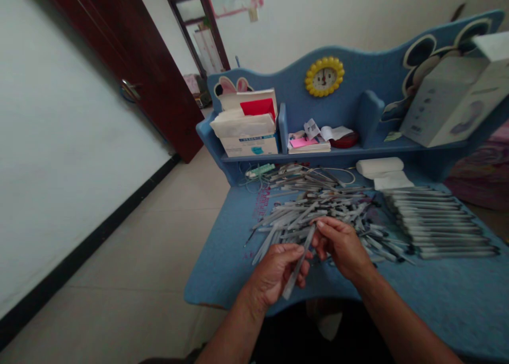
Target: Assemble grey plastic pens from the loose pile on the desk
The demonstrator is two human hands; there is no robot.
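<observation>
My left hand (278, 271) is closed around the lower part of a thin clear pen barrel (299, 263) that slants up to the right. My right hand (341, 245) pinches the barrel's upper end with its fingertips. Both hands hover over the near edge of a blue desk (222, 268). Just beyond them lies a loose heap of grey pen parts (318, 210). To the right, a neat row of pens (437, 221) lies side by side.
A blue shelf unit (358, 88) at the desk's back carries a yellow clock (324, 77), boxes and papers (248, 123), and a white carton (453, 101). White pads (379, 166) sit below it. Left are tiled floor (139, 258) and a dark door (159, 78).
</observation>
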